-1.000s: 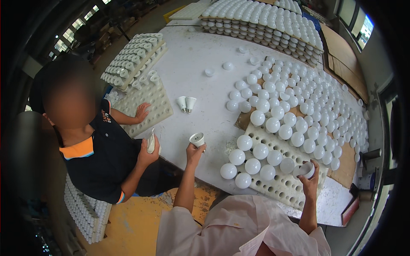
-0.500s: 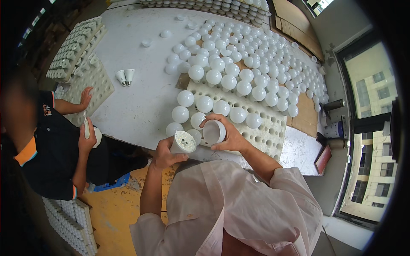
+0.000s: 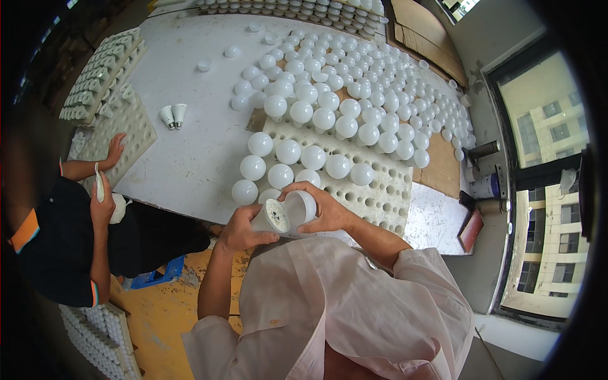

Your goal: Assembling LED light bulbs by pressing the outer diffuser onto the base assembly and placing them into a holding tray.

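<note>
Bulb base (image 3: 271, 216) and white dome cover (image 3: 300, 207) are meeting at lower centre: the left hand (image 3: 240, 229) is gripping the base, the right hand (image 3: 323, 209) is cupping the dome. Joining looks underway; next, pressing them squarely together, just beside the foam tray (image 3: 380, 196) of finished bulbs (image 3: 288, 151).

Left hand (image 3: 239, 229) and right hand (image 3: 322, 209) drawn together at six o'clock from wide apart, bulb base (image 3: 271, 218) and white dome (image 3: 300, 208) now touching, co-worker's hand (image 3: 102, 201) lowered off the table (image 3: 190, 152).
</note>
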A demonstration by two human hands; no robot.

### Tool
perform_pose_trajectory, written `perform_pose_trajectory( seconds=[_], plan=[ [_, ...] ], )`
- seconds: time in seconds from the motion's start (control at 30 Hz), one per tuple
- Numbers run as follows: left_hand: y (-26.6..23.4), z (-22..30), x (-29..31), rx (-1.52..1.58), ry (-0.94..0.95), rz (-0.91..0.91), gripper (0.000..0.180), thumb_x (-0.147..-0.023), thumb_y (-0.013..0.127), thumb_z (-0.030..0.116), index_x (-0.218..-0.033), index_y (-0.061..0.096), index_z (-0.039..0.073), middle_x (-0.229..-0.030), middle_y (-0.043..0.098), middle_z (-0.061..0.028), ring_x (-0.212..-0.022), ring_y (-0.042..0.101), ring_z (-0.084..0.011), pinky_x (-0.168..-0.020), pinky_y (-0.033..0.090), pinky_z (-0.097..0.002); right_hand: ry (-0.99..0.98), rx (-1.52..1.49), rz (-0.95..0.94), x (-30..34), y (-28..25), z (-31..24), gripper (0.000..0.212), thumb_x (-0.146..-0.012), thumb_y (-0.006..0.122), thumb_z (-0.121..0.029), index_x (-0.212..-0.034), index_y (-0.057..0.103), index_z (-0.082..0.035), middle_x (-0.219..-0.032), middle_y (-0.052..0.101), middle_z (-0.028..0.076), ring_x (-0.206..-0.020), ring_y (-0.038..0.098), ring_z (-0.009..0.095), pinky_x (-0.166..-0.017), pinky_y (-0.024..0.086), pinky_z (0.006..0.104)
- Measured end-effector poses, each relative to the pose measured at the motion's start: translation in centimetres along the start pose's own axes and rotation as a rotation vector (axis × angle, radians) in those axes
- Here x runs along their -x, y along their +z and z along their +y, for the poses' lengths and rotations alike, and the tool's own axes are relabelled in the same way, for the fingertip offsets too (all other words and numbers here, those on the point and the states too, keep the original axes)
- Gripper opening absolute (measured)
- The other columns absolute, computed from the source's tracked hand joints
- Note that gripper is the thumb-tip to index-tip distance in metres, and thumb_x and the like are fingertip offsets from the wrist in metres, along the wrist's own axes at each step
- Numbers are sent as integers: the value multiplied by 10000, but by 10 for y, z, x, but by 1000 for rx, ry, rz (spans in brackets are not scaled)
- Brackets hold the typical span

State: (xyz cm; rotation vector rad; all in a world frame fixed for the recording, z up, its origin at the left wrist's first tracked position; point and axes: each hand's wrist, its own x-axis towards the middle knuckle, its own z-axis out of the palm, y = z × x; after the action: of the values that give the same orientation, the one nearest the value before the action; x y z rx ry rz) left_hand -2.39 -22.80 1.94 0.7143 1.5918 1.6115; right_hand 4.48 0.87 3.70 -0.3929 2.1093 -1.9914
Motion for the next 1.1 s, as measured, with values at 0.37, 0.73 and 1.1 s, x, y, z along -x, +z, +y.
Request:
perform_pose_trajectory(
  seconds=[0.37,0.73,1.1],
  plan=[
    [2,14,-6,-322,-129,5,493,-584,841,236,-950,656,-39,-845,682,-143,-779,647,-180,-724,505,-319,64,457,-222,-12,5,-17,834,-683,795,-209,-1354,323,-58,-1219,495,198,-1095,540,364,-927,457,434],
    [8,6,-14,-214,-104,-5,505,-614,832,287,-952,651,-43,-872,684,-135,-814,645,-184,-747,504,-319,-330,532,-59,-15,15,5,751,-633,806,-151,-1271,421,-53,-1164,508,172,-1086,514,355,-911,448,424],
    [21,17,-30,-163,-19,-123,492,-660,806,305,-917,636,-80,-796,657,-111,-728,632,-167,-671,508,-297,-468,268,126,-2,13,10,492,-562,757,-37,-1015,566,-49,-1013,555,120,-939,551,273,-783,472,345]
  ],
)
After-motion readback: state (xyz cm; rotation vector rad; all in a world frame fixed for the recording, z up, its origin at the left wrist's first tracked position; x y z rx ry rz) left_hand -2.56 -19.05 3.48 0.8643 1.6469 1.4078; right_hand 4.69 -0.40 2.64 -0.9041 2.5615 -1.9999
